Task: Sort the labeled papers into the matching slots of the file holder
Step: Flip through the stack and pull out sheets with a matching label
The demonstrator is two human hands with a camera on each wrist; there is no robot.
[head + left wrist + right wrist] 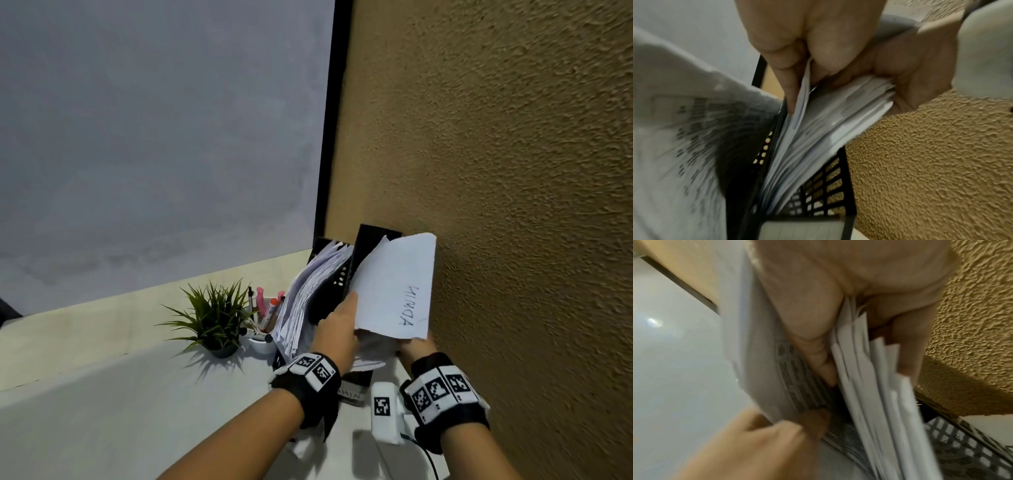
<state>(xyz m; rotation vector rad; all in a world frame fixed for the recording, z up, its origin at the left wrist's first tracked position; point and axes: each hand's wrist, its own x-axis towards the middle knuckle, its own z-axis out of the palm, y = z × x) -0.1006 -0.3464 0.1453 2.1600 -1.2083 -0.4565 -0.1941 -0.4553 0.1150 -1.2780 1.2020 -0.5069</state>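
A black mesh file holder (371, 246) stands against the brown wall, with a label strip (349, 394) on its front. Its left slot holds a fanned bundle of printed papers (305, 298). Over the right slot, a white sheet marked ADMIN (394, 291) tops a stack of papers (869, 378) that reaches into the mesh slot (818, 186). My right hand (416, 346) grips this stack from below, thumb on one side and fingers on the other. My left hand (339, 329) pinches the stack's left-hand sheets (797, 113), beside a printed page (760, 353).
A small potted plant (212, 318) and a white cup of pens (262, 330) stand left of the holder. A white block with a black marker tag (383, 411) lies on the desk near my right wrist. The rough brown wall (513, 171) is close on the right.
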